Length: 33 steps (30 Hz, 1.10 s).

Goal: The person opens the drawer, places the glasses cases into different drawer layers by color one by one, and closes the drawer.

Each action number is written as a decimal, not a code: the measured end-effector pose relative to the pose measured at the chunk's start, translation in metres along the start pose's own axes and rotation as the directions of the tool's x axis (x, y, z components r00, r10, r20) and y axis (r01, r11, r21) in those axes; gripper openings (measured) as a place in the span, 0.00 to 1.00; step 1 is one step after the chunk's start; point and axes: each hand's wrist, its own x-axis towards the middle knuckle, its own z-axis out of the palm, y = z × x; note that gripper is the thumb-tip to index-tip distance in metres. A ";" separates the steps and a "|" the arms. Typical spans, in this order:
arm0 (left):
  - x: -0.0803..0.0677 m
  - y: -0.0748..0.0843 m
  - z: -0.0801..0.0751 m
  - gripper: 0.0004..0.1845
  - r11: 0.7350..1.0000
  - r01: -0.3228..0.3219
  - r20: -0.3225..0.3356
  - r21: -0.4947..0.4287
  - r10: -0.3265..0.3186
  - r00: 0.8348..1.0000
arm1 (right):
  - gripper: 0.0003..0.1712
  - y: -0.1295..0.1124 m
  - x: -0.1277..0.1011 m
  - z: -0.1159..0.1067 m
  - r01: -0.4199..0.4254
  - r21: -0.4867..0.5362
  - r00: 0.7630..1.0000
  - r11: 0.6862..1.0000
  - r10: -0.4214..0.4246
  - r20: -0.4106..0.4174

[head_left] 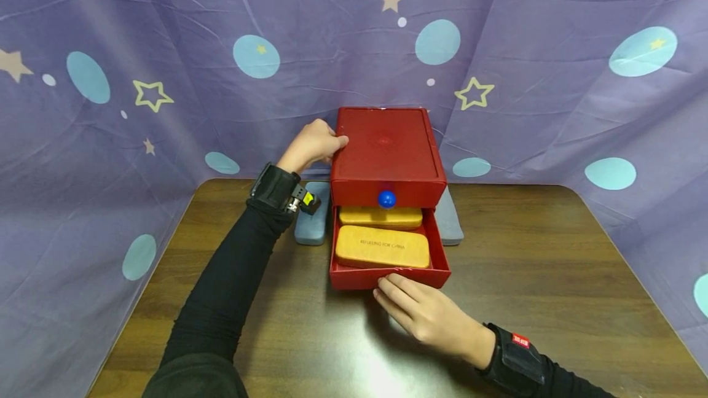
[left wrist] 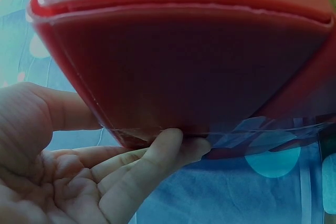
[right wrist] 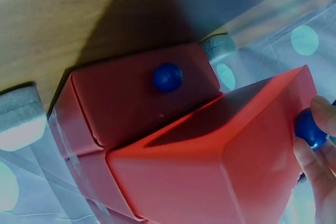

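A red two-drawer box (head_left: 387, 146) stands on the table, its lower drawer (head_left: 354, 280) pulled out and its upper drawer pushed in. Two yellow cases (head_left: 383, 245) lie inside the lower drawer, the front one lettered. My left hand (head_left: 315, 145) grips the box's left edge near the back, thumb on top; its fingers (left wrist: 157, 156) lie against the side in the left wrist view. My right hand (head_left: 423, 318) is at the lower drawer's front. In the right wrist view its thumb and fingers pinch that drawer's blue knob (right wrist: 311, 128); the upper blue knob (right wrist: 167, 77) is untouched.
A blue-grey case (head_left: 311, 217) lies close to the box's left side, and another grey-blue case (head_left: 448, 217) lies on the right, partly hidden behind it. A purple patterned curtain (head_left: 354, 29) hangs behind the wooden table (head_left: 525, 250).
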 end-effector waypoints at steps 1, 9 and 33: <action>0.000 0.000 0.000 0.28 1.000 -0.002 0.000 -0.001 0.002 1.000 | 0.21 0.001 0.001 -0.001 -0.004 -0.003 1.000 1.000 0.004 0.007; 0.000 -0.001 -0.001 0.28 1.000 -0.014 0.004 0.006 0.014 1.000 | 0.23 0.009 0.008 -0.003 -0.056 0.018 0.996 0.998 0.055 0.068; -0.001 -0.003 0.000 0.28 0.999 -0.038 -0.005 0.024 0.039 0.999 | 0.30 0.026 0.020 0.015 -0.214 0.021 0.970 0.977 0.210 0.125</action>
